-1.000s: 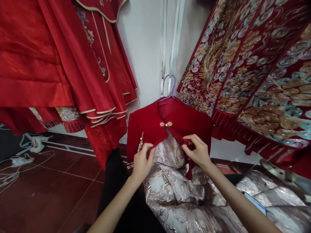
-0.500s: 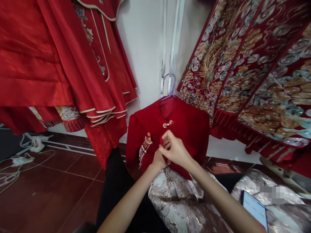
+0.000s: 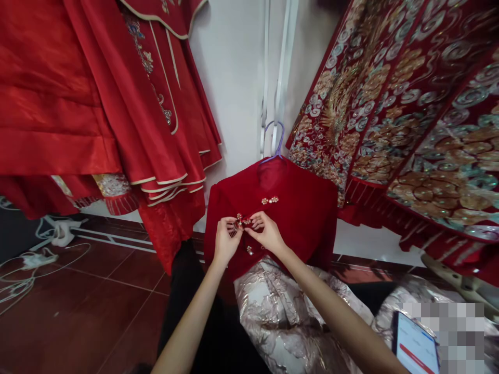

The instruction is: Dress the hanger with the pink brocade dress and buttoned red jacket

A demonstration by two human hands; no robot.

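Note:
A red jacket (image 3: 304,208) hangs in front of me on a purple hanger (image 3: 279,148). My left hand (image 3: 227,240) is closed at the jacket's front, pinching a jewelled brooch (image 3: 239,219) whose beaded tassels are partly hidden by the fingers. Close beside it, my right hand (image 3: 267,234) pinches a small jewelled fastener (image 3: 247,222) at the front opening. The fingertips nearly meet. Higher on the chest is another jewelled fastener (image 3: 270,200), its two halves side by side. A lower ornament (image 3: 249,250) shows beneath my hands.
A shiny pale patterned fabric (image 3: 273,306) spreads across my lap. The phone (image 3: 415,343) lies lit at lower right. Red garments (image 3: 156,130) hang at left, an embroidered one (image 3: 390,119) at right. White cables (image 3: 23,285) trail over the tiled floor (image 3: 97,301).
My hands have separated from their overlapped position. The left has moved left and up to the brooch, and the right has shifted slightly left to the fastener. The phone screen shows different content.

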